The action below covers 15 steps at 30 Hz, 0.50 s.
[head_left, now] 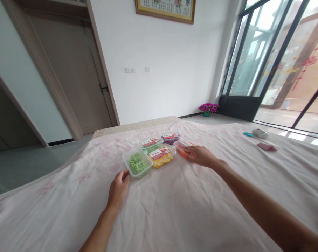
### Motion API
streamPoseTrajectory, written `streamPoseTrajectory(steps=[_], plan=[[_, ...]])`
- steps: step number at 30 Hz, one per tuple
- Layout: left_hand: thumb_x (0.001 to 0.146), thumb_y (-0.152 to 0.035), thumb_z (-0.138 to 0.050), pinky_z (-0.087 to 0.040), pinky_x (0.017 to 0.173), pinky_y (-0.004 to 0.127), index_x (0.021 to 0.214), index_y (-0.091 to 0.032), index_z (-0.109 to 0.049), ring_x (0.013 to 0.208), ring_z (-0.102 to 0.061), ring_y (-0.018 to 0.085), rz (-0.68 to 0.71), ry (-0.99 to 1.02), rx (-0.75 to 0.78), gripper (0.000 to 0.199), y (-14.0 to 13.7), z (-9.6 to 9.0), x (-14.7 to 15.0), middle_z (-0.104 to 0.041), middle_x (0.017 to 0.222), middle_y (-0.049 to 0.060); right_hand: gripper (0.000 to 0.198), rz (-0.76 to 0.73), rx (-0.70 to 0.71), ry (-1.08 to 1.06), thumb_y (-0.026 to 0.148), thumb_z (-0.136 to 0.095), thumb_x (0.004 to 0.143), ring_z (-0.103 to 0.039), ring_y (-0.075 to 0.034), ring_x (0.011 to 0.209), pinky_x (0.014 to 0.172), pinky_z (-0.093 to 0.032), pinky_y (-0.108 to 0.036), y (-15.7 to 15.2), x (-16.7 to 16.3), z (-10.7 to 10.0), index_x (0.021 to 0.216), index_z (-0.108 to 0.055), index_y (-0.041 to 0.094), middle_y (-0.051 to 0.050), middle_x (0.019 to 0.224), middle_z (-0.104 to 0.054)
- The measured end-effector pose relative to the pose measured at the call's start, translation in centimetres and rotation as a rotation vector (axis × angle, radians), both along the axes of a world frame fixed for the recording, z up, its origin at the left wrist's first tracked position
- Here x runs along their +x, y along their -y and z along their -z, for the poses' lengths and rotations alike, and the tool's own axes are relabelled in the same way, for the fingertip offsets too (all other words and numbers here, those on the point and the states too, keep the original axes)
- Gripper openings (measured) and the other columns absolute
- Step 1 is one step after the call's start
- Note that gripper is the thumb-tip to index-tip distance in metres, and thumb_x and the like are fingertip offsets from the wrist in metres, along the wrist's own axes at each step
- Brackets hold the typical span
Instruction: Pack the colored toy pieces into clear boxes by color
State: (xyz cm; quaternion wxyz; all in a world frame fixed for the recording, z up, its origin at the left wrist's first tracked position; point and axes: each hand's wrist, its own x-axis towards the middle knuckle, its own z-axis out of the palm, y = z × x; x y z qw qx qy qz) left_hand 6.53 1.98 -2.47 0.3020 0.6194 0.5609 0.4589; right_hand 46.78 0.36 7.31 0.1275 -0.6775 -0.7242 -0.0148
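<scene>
Head view: my hands are apart. My left hand (119, 186) is at the edge of a translucent plastic tub (148, 163) of notched green pieces (137, 163), at 8 o'clock from the labelled yellow-filled box (161, 154); my right hand (201, 155) covers an orange-filled box (181, 145) at 2 o'clock, grip unclear.

Bright daylight glares through the glass door (253, 63) beyond the far right corner of the bed (164, 210); shadows are soft, and wide-angle distortion slants the doorframe (46, 71) at left.
</scene>
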Motion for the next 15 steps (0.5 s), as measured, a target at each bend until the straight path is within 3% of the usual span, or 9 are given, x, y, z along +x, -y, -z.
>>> streamPoseTrajectory(steps=[3, 6, 9, 12, 15], plan=[[0.08, -0.035, -0.055, -0.046, 0.092, 0.035, 0.107, -0.02, -0.064, 0.103, -0.064, 0.024, -0.003, -0.021, -0.001, 0.032, 0.1, -0.1, 0.0, -0.07, 0.112, 0.009, 0.033, -0.123, -0.006, 0.054, 0.04, -0.055, 0.084, -0.05, -0.028, 0.123, 0.101, -0.038, -0.038, 0.6, 1.7, -0.2, 0.114, -0.069, 0.034, -0.002, 0.129, -0.062], [0.08, -0.035, -0.054, -0.046, 0.092, 0.034, 0.107, -0.02, -0.064, 0.103, -0.064, 0.023, -0.006, -0.026, -0.017, 0.032, 0.1, -0.2, 0.0, -0.069, 0.113, 0.009, 0.041, 0.086, 0.113, 0.079, 0.03, -0.058, 0.08, -0.044, -0.032, 0.128, 0.102, -0.037, -0.046, 0.6, 2.8, 0.6, 0.119, -0.066, 0.035, -0.003, 0.141, -0.051], [0.081, -0.034, -0.053, -0.046, 0.091, 0.033, 0.108, -0.019, -0.063, 0.103, -0.065, 0.022, 0.001, -0.027, -0.016, 0.032, 0.0, -0.2, 0.0, -0.069, 0.113, 0.009, 0.051, 0.299, 0.159, 0.019, 0.022, -0.058, 0.076, -0.051, -0.033, 0.12, 0.094, -0.044, -0.044, -0.2, 3.6, 2.1, 0.126, -0.063, 0.033, -0.008, 0.138, -0.053], [0.081, -0.034, -0.052, -0.047, 0.091, 0.032, 0.107, -0.019, -0.064, 0.102, -0.065, 0.022, -0.001, -0.042, -0.011, 0.033, 0.0, -0.1, 0.0, -0.07, 0.112, 0.009, 0.052, 0.23, 0.168, -0.073, 0.011, -0.053, 0.072, -0.057, -0.027, 0.114, 0.097, -0.043, -0.035, -1.8, 5.1, 3.5, 0.12, -0.068, 0.028, -0.008, 0.124, -0.063], [0.081, -0.034, -0.052, -0.047, 0.09, 0.032, 0.107, -0.019, -0.063, 0.102, -0.065, 0.022, -0.012, -0.058, -0.014, 0.032, -0.1, 0.1, 0.0, -0.07, 0.112, 0.008, 0.058, 0.168, 0.249, -0.185, 0.002, -0.047, 0.065, -0.056, -0.023, 0.118, 0.103, -0.04, -0.032, -4.0, 7.2, 4.8, 0.11, -0.073, 0.026, -0.005, 0.125, -0.064]])
